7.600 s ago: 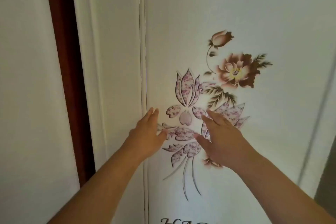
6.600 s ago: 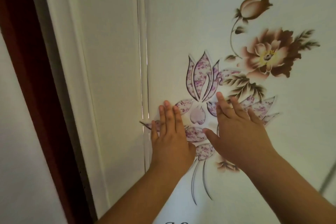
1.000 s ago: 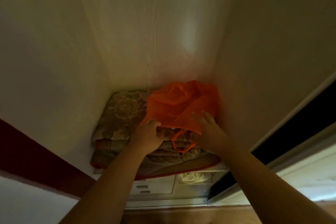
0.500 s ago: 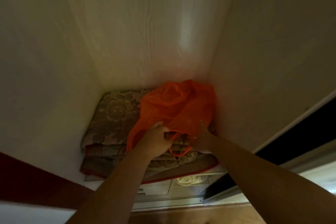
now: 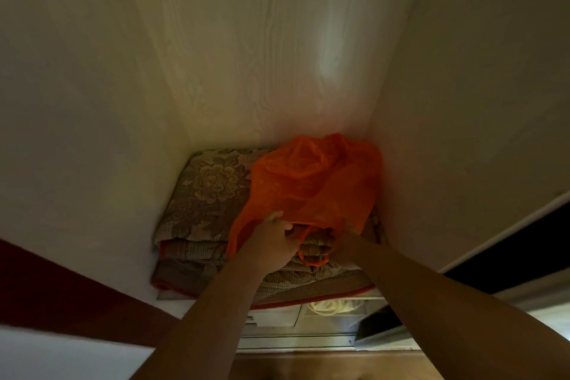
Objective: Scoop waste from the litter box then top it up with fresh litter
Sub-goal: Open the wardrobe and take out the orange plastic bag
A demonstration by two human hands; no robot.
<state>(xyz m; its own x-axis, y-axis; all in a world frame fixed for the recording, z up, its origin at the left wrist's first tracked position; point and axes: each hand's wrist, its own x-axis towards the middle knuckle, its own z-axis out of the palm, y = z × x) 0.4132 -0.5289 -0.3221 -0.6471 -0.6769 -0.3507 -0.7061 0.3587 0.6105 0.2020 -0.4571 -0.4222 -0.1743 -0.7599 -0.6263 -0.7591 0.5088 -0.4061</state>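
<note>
Reaching deep into a dim wardrobe compartment (image 5: 277,55), not yet anywhere near a litter box – none in view, nor any scoop or litter sack. Gripping the lower edge of a thin orange plastic bag (image 5: 311,182) with the left hand (image 5: 273,244), fingers curled round the film at its mouth. Pushing the right hand (image 5: 334,241) in under the bag's rim, mostly hidden by the plastic, so no telling whether those fingers are closed on anything. Lying on a stack of folded patterned blankets (image 5: 203,194), the bag, pressed into the far right corner against the compartment walls. Judging the step as fetching a bag for the waste. Doing it well: holding the mouth steady while drawing out what is wanted with the other hand, pulling gently – film this light tearing or snagging easily – and lifting rather than dragging, avoiding tugging the blankets forward off the shelf above the drawers (image 5: 271,319).
</note>
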